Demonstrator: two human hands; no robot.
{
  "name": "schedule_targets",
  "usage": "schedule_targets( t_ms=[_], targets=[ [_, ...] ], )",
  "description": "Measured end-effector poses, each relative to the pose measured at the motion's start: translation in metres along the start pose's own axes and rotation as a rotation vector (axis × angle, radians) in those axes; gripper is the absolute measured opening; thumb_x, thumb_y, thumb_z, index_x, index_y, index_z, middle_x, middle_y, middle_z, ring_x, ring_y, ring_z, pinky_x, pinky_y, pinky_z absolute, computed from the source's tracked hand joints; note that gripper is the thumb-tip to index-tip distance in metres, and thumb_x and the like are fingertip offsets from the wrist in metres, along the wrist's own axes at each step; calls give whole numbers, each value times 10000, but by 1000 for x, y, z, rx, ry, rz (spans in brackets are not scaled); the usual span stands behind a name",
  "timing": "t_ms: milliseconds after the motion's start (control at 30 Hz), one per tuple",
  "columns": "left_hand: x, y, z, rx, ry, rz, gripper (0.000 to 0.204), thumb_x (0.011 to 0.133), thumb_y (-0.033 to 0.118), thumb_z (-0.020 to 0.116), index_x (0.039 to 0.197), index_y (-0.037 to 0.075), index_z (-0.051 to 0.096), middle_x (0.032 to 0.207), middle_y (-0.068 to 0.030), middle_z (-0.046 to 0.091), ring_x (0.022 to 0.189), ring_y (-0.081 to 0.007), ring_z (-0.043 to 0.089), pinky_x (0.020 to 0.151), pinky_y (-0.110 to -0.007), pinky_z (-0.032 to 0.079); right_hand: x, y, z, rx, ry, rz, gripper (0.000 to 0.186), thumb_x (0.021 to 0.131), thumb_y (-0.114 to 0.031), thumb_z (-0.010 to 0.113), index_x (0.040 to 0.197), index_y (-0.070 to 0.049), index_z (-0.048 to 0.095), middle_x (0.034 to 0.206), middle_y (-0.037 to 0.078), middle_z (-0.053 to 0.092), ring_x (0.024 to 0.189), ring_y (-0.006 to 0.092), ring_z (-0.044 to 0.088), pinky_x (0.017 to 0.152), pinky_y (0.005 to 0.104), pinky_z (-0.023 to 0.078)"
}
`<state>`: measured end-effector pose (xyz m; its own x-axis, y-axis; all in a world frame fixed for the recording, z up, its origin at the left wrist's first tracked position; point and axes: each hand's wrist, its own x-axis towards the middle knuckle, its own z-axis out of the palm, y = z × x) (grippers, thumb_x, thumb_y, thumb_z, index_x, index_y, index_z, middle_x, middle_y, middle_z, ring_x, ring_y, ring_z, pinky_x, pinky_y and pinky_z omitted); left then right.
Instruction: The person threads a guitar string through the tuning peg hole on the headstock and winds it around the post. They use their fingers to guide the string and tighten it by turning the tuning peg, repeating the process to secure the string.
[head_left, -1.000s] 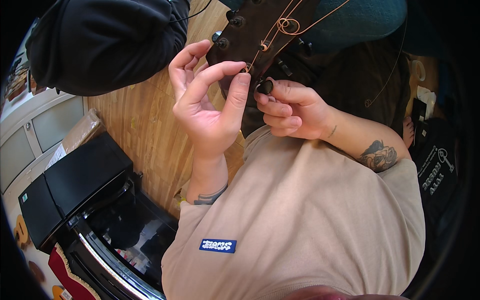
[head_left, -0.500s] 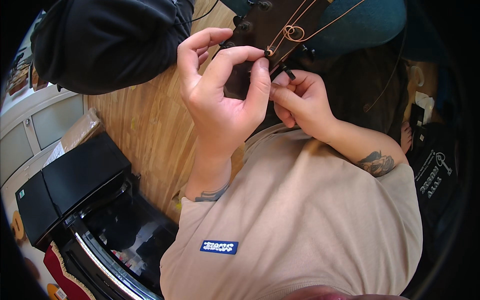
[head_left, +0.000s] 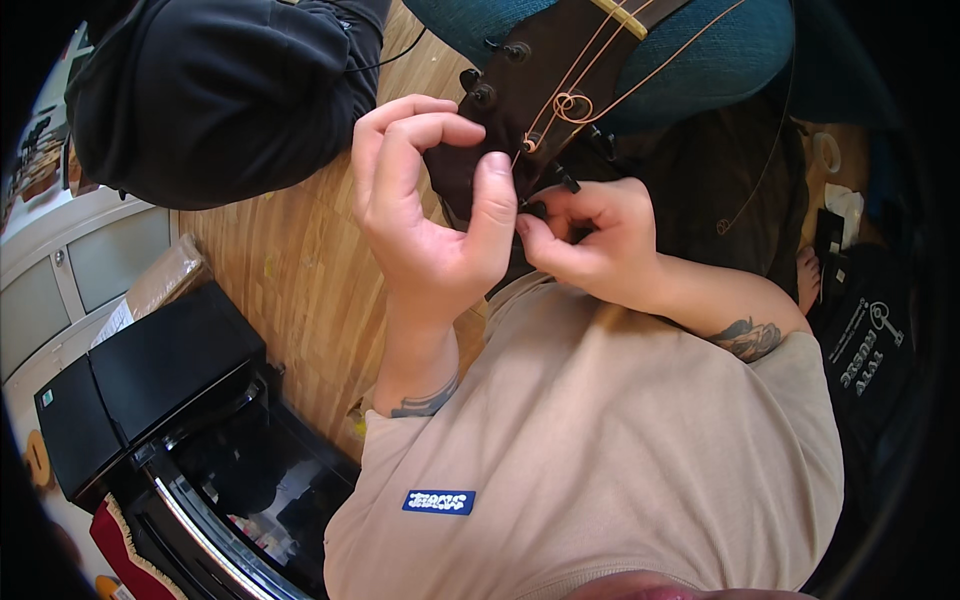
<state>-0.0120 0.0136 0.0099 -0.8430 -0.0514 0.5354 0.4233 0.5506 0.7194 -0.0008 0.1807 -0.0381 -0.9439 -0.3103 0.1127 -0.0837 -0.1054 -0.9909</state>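
Note:
A dark guitar headstock (head_left: 560, 70) lies at the top centre, with a pale nut (head_left: 620, 18), black tuning pegs and bronze strings, one coiled in loops (head_left: 572, 106). My left hand (head_left: 432, 205) is at the headstock's left, fingers curled and apart, thumb tip near a string below the wound post (head_left: 530, 144); I see nothing held in it. My right hand (head_left: 595, 240) is at the headstock's lower edge, thumb and fingers closed round a small black tuning peg (head_left: 536, 209); its fingertips are partly hidden.
Beneath the headstock are teal denim (head_left: 705, 50) and dark fabric (head_left: 730, 180). A black cloth bundle (head_left: 210, 100) is upper left. A glossy black piano (head_left: 170, 380) stands lower left. A black printed bag (head_left: 875, 350) and a roll of tape (head_left: 827, 150) are at the right.
My left thumb and index finger have drawn apart from the string post. My right hand has turned, its thumb now lower at the peg. The headstock appears lower in view.

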Motion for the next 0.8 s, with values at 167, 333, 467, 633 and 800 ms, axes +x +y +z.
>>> schedule_targets(
  t_ms=[167, 333, 467, 633, 800],
  targets=[
    [1, 2, 2, 2, -52, 41, 254, 746, 42, 761, 989, 27, 686, 1109, -170, 598, 979, -256, 621, 844, -346, 512, 4, 19, -1, -580, 133, -716, 200, 729, -24, 791, 911, 31, 731, 525, 43, 555, 403, 156, 542, 409, 259, 444],
    [1, -2, -4, -45, -78, 27, 196, 783, 46, 722, 977, 21, 712, 1136, -181, 606, 987, -250, 621, 851, -348, 510, 4, 15, -5, -635, 47, -718, 261, 798, -41, 770, 1031, 61, 712, 568, 48, 582, 432, 154, 554, 431, 262, 455],
    [1, 1, -7, -89, -99, -30, 176, 804, 38, 695, 974, 17, 736, 1130, -185, 620, 1023, -248, 620, 880, -348, 501, 4, 1, -8, 655, -231, 588, 337, 1018, -268, 606, 948, 51, 688, 628, 59, 645, 463, 91, 562, 462, 216, 417],
    [1, -3, -7, -168, -56, -66, 180, 828, 15, 666, 991, 13, 741, 1153, -196, 632, 1069, -253, 625, 915, -352, 496, 15, 16, -17, 856, -423, 636, 313, 999, -279, 638, 892, 12, 682, 574, 42, 609, 432, 75, 524, 424, 225, 361],
    [-1, -2, -9, -291, -79, -175, 195, 830, 11, 668, 1009, 14, 746, 1184, -197, 632, 1085, -260, 633, 946, -363, 494, 9, 2, -11, 357, -137, 478, 281, 855, -202, 810, 722, -5, 660, 525, 15, 594, 410, 61, 505, 412, 216, 366]
  ],
)
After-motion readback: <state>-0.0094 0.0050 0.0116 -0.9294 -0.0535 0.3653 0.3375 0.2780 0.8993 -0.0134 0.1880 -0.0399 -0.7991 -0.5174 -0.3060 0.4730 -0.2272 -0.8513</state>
